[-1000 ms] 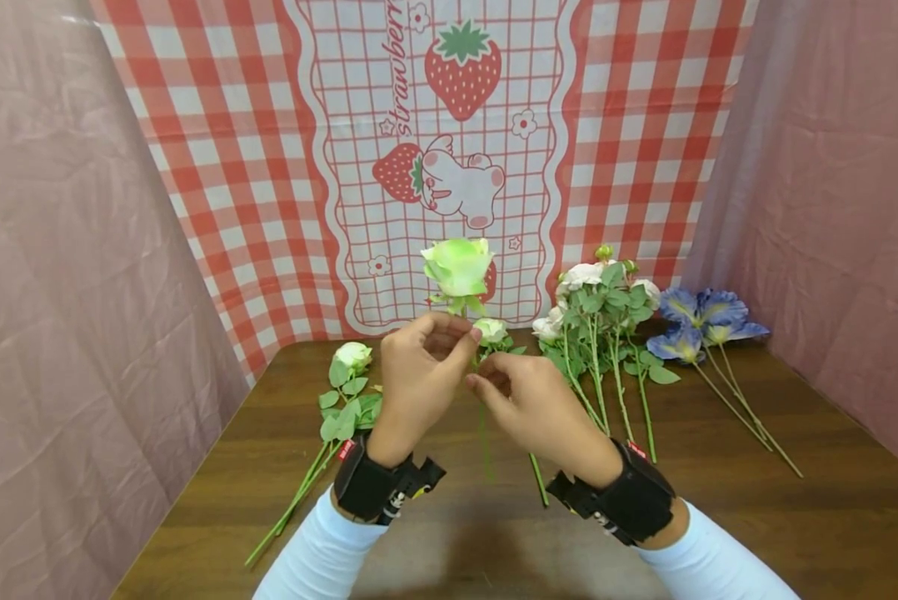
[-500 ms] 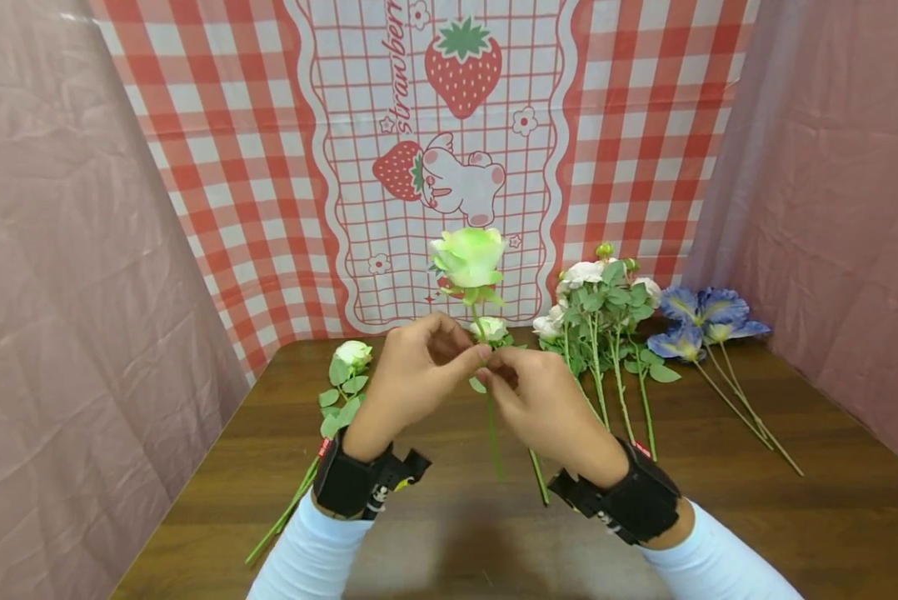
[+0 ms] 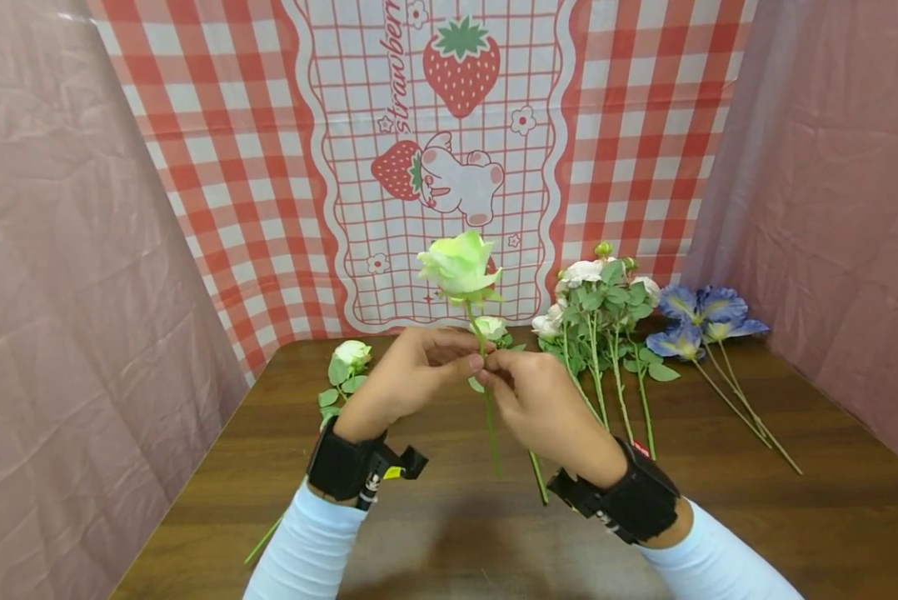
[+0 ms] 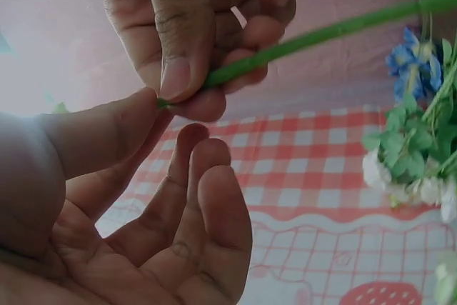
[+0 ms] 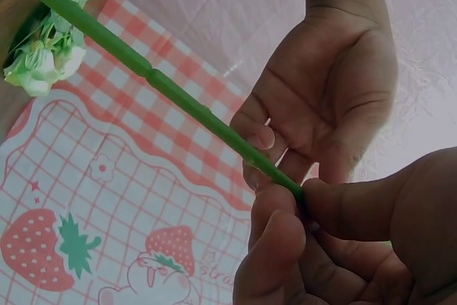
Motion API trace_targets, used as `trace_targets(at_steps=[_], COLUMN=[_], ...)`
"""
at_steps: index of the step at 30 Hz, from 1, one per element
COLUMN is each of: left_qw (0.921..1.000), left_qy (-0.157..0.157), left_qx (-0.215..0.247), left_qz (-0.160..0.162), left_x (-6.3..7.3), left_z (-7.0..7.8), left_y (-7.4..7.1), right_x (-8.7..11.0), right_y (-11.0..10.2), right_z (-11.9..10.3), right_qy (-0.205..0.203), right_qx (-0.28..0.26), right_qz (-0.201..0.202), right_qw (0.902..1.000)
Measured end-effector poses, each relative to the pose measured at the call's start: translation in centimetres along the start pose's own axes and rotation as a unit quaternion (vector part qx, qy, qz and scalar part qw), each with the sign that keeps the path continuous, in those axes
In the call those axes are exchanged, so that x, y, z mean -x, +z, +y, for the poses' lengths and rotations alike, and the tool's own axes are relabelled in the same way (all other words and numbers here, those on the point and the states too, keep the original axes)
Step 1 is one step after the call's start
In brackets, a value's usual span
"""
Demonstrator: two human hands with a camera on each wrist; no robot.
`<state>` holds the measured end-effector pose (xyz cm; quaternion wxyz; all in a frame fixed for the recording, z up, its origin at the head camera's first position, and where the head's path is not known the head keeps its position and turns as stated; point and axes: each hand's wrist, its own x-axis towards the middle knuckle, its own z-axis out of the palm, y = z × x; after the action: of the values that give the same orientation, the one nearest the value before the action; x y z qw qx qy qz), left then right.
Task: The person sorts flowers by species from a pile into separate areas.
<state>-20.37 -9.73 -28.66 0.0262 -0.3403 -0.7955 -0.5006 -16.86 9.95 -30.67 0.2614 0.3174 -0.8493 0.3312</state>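
Observation:
A pale green rose [image 3: 458, 265] stands nearly upright in front of me, bloom at the top and bare stem hanging below. My left hand [image 3: 411, 377] pinches the stem between thumb and index finger, its other fingers spread loosely in the left wrist view. Right beside it, my right hand [image 3: 542, 404] pinches the same stem. The green stem [image 4: 321, 35] runs out from the right hand's fingertips in the left wrist view. In the right wrist view the stem [image 5: 182, 99] slants up to the left from the pinch, showing small nodes.
Another pale rose [image 3: 488, 327] lies behind my hands. Left on the wooden table [image 3: 434, 517] are more rose stems with a white-green bloom [image 3: 353, 355]. White flowers [image 3: 584, 273] and blue irises [image 3: 700, 312] lie to the right. A checked strawberry cloth [image 3: 254, 167] hangs behind.
The rose first rose and leaned right, then turned and leaned back left. My left wrist has swung left and its fingertips have come down the stem beside my right hand, which barely moved.

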Motion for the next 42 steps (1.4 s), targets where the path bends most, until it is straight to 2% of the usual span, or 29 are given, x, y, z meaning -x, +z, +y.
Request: trace_targets(at_steps=[5, 11, 18, 22, 28, 34, 38, 42], left_qw=[0.9985, 0.9969, 0.9957, 0.9938, 0.9901, 0.9839, 0.9767, 0.9653], left_qy=[-0.021, -0.036, -0.037, -0.027, -0.015, -0.015, -0.022, -0.033], left_qx=[0.050, 0.070, 0.082, 0.099, 0.117, 0.114, 0.123, 0.144], left_qz=[-0.003, 0.008, 0.023, 0.041, 0.077, 0.137, 0.175, 0.215], left_x=[-0.1, 0.0, 0.0, -0.1, -0.4, -0.4, -0.5, -0.6], left_z=[-0.1, -0.1, -0.2, -0.4, -0.6, -0.7, -0.7, -0.8], left_y=[0.1, 0.2, 0.4, 0.7, 1.2, 1.3, 1.1, 1.0], right_x=[0.0, 0.1, 0.3, 0.2, 0.1, 0.1, 0.3, 0.7], right_y=[0.1, 0.2, 0.2, 0.2, 0.0, 0.2, 0.3, 0.5], right_z=[0.0, 0.0, 0.0, 0.1, 0.1, -0.2, -0.6, -1.1], right_qy=[0.000, -0.001, 0.000, -0.002, 0.016, 0.040, 0.051, 0.060], right_qx=[-0.005, -0.009, -0.007, -0.008, -0.019, -0.036, -0.038, -0.043], right_qz=[-0.005, -0.008, -0.009, -0.006, -0.011, -0.026, -0.038, -0.068], right_qw=[1.0000, 0.9999, 0.9999, 0.9999, 0.9996, 0.9982, 0.9973, 0.9950])
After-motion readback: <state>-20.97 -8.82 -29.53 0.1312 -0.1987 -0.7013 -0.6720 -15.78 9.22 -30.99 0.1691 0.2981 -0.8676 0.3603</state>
